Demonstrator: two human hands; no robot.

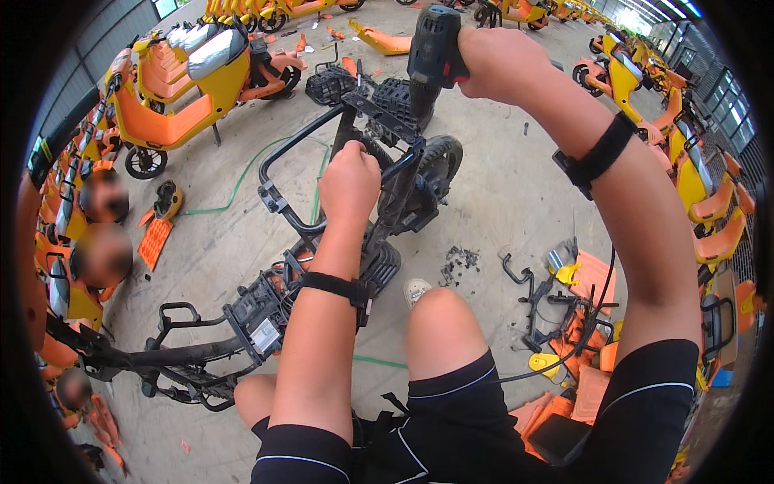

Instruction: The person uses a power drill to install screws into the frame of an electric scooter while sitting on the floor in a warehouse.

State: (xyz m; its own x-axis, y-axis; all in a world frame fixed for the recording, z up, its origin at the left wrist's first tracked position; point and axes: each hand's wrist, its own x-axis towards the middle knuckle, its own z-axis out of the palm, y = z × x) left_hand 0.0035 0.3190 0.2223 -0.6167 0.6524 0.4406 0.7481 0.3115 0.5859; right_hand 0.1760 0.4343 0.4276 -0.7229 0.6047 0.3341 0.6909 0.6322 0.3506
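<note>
A stripped black scooter frame (274, 189) stands before me, with a rear wheel (443, 169) and exposed battery housing (262, 331). My right hand (488, 64) grips a dark cordless drill (427, 48), raised with its nose pointing down by the frame's upper rear plate (383, 117). My left hand (349, 181) is closed at the frame's upright below that plate; what its fingers hold is hidden. My bent knee (443, 323) is beside the frame.
Rows of yellow-orange scooters (177, 105) line both sides and the back. A green hose (234, 194) crosses the floor. Black bracket pieces (532, 306), orange panels (592, 278) and small fragments (459, 266) lie to the right; a loose orange tray (155, 242) lies left.
</note>
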